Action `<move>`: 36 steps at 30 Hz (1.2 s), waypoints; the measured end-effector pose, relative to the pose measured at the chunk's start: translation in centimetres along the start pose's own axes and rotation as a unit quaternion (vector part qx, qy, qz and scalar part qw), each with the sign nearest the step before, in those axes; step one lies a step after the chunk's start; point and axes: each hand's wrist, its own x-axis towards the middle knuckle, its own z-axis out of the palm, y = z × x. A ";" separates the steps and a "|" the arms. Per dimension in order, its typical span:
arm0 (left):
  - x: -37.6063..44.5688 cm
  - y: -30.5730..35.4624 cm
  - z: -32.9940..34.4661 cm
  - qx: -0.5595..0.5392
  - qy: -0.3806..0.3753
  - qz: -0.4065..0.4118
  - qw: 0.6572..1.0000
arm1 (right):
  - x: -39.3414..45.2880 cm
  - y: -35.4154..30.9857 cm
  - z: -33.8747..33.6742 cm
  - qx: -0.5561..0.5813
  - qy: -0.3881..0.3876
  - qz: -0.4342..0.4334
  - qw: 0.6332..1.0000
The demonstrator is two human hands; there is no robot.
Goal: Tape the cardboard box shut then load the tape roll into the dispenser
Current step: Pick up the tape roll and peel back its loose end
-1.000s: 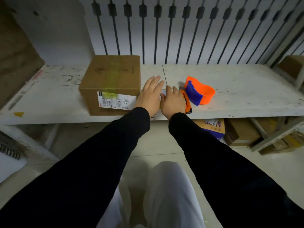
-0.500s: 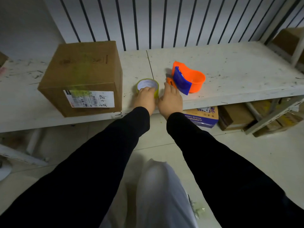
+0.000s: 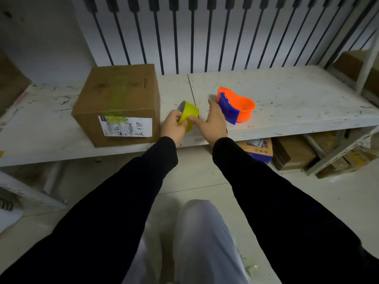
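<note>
Long white surface [image 3: 287, 95], scuffed and marked, running from left to right before a pale wall with dark vertical bars [image 3: 174, 37]. Split by a thin dark seam near the middle.

Standing on the left part of it, a brown cardboard box [image 3: 119, 93], flaps down, a yellowish strip along the top and down onto the front, a white shipping label [image 3: 126, 126] with handwriting on the near face.

Below the surface at right, several brown cartons [image 3: 293, 152] on the floor, one with a blue band and printed characters.

Well right of the seam, an orange tape dispenser [image 3: 242, 108] resting on the surface, with a blue plate on its near side, apart from the box.

Two black sleeves reaching forward from the bottom of the view. Right hand [image 3: 213, 124] between the roll and the dispenser, fingers spread and loosely open, thumb touching the roll's outer band, index finger tip just beside the dispenser's orange end. Left hand [image 3: 173, 126] curled around the near rim of the roll, fingers closed on it.

Yellow tape roll [image 3: 189, 113] tilted, hollow core facing up and left, held between the two hands just left of the seam, between box and dispenser; whether its lower edge touches the surface cannot be told.
</note>
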 end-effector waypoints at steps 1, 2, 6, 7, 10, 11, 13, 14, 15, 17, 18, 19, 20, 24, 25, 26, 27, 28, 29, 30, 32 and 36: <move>-0.4 0.2 -0.4 -0.021 -0.007 -0.003 1.000 | -0.2 -0.5 -0.2 0.003 -0.007 -0.002 1.000; -0.8 0.3 -0.7 -0.039 -0.014 -0.004 0.999 | -0.4 -0.9 -0.4 0.007 -0.016 -0.002 1.000; -2.3 1.1 -1.7 -0.094 -0.044 -0.009 0.995 | -1.6 -2.6 -1.1 0.028 -0.046 -0.014 0.998; -2.7 1.3 -1.9 -0.103 -0.045 -0.009 0.994 | -2.0 -3.0 -1.3 0.032 -0.046 -0.020 0.998; -3.7 2.0 -2.6 -0.129 -0.040 -0.006 0.991 | -3.2 -4.1 -1.8 0.051 -0.027 -0.033 0.998; -4.1 2.3 -2.8 -0.135 -0.038 -0.006 0.990 | -3.5 -4.4 -2.0 0.050 -0.020 -0.042 0.998; -4.6 2.8 -3.1 -0.160 -0.036 -0.014 0.986 | -4.1 -4.8 -2.3 0.039 -0.013 -0.064 0.997; -4.9 3.1 -3.2 -0.180 -0.036 -0.023 0.983 | -4.4 -5.0 -2.4 0.028 -0.011 -0.076 0.997; -5.1 3.4 -3.4 -0.200 -0.037 -0.031 0.979 | -4.6 -5.2 -2.5 0.017 -0.010 -0.088 0.996; -5.4 3.9 -3.7 -0.222 -0.028 -0.034 0.974 | -5.1 -5.6 -2.6 0.008 -0.009 -0.109 0.994; -5.4 4.1 -3.7 -0.225 -0.021 -0.031 0.974 | -5.4 -5.8 -2.7 0.005 -0.011 -0.119 0.993; -5.3 4.3 -3.7 -0.224 -0.017 -0.028 0.974 | -5.6 -5.9 -2.8 -0.001 -0.014 -0.129 0.992; -5.2 4.4 -3.8 -0.220 -0.016 -0.022 0.975 | -5.9 -6.1 -2.8 -0.010 -0.018 -0.137 0.990; -4.8 4.5 -4.0 -0.205 -0.031 -0.010 0.978 | -6.5 -6.4 -2.9 -0.046 -0.015 -0.155 0.987; -4.8 4.5 -4.0 -0.205 -0.034 -0.011 0.978 | -6.6 -6.4 -2.9 -0.055 -0.009 -0.158 0.986; -4.9 4.6 -4.0 -0.202 -0.035 -0.013 0.979 | -6.6 -6.5 -2.9 -0.067 -0.004 -0.161 0.985; -5.0 4.6 -4.0 -0.199 -0.036 -0.018 0.979 | -6.7 -6.5 -2.8 -0.080 0.002 -0.165 0.983; -5.2 4.7 -3.9 -0.199 -0.038 -0.026 0.979 | -6.7 -6.6 -2.8 -0.091 0.006 -0.168 0.982; -5.3 4.7 -3.9 -0.201 -0.040 -0.036 0.978 | -6.8 -6.7 -2.7 -0.099 0.010 -0.169 0.981; -5.5 4.7 -3.9 -0.203 -0.040 -0.043 0.977 | -6.8 -6.8 -2.7 -0.106 0.012 -0.170 0.980; -5.5 4.6 -3.9 -0.198 -0.036 -0.040 0.979 | -6.9 -6.9 -2.7 -0.124 0.016 -0.167 0.978; -5.4 4.5 -3.9 -0.203 -0.019 -0.018 0.979 | -7.0 -7.3 -2.8 -0.136 0.022 -0.154 0.978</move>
